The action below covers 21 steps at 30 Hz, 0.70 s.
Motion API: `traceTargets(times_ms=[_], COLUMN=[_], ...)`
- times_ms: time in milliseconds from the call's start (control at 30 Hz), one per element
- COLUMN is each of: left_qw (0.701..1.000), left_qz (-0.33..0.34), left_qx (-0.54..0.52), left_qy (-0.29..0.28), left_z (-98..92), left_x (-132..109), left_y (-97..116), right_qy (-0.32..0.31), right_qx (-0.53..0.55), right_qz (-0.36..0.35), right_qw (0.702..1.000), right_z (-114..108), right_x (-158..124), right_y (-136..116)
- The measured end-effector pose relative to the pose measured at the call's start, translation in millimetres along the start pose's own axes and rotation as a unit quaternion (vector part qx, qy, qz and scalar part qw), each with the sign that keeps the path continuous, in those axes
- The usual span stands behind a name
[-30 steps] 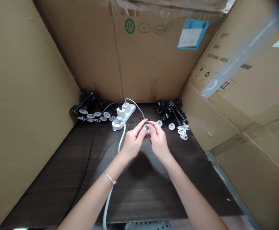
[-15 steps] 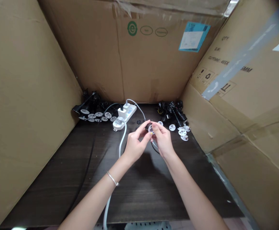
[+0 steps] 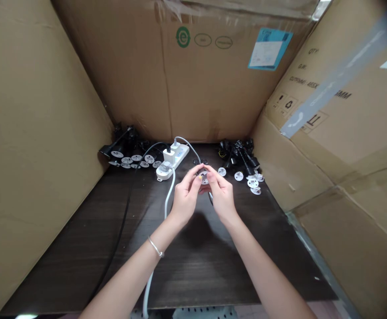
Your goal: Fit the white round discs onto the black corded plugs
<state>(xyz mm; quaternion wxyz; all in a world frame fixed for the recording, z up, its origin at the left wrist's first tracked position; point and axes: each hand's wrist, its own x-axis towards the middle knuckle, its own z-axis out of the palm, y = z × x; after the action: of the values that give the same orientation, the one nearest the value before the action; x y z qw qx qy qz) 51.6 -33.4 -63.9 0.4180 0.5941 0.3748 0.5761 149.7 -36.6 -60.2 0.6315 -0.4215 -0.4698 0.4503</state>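
Between both hands, above the middle of the dark table, is a black part with a round white disc point(image 3: 204, 178) facing me. My left hand point(image 3: 185, 197) grips it from the left, its thumb on the disc's edge. From the right, my right hand point(image 3: 222, 197) closes on the same piece, thumb pressed against the disc. The fingers hide most of the black body. A dark cable point(image 3: 210, 199) shows just below my right fingers. Beyond the fingertips, small black pieces point(image 3: 198, 162) lie on the table, partly covered.
A white power strip point(image 3: 173, 162) with plugs and cables stands behind my left hand. Black parts with white discs are heaped at the back left point(image 3: 127, 148) and back right point(image 3: 243, 159). Cardboard walls point(image 3: 209, 97) enclose the dark table point(image 3: 186, 283) on three sides.
Both hands have shifted slightly left with the disc part. The disc is turned more upward, and both thumbs now press on it.
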Motion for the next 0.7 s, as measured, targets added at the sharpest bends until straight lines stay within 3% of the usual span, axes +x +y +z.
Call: traceTargets(times_ms=[300,433,533,700], left_qw=[0.999,1.0,1.0,0.999], left_qz=[0.022,-0.006,-0.001,0.017], left_qx=[0.033,0.007,0.012,0.05], left_qy=[-0.004,-0.024,-0.009,-0.004], left_z=[-2.0,-2.7,-4.6,-8.5], left_x=[0.3,2.0,3.3,2.1], left_y=[0.5,-0.8,-1.1,-0.1], right_qy=[0.025,-0.002,-0.02,0.01], right_qx=[-0.028,-0.014,-0.017,-0.033], right_qz=[-0.017,-0.014,-0.019,-0.02], right_qw=[0.999,1.0,0.999,0.999], right_z=[1.1,-0.4,0.2,2.9], right_x=[-3.3,-0.3,-0.3,-5.2], right_y=[1.5,0.9,1.2,2.9])
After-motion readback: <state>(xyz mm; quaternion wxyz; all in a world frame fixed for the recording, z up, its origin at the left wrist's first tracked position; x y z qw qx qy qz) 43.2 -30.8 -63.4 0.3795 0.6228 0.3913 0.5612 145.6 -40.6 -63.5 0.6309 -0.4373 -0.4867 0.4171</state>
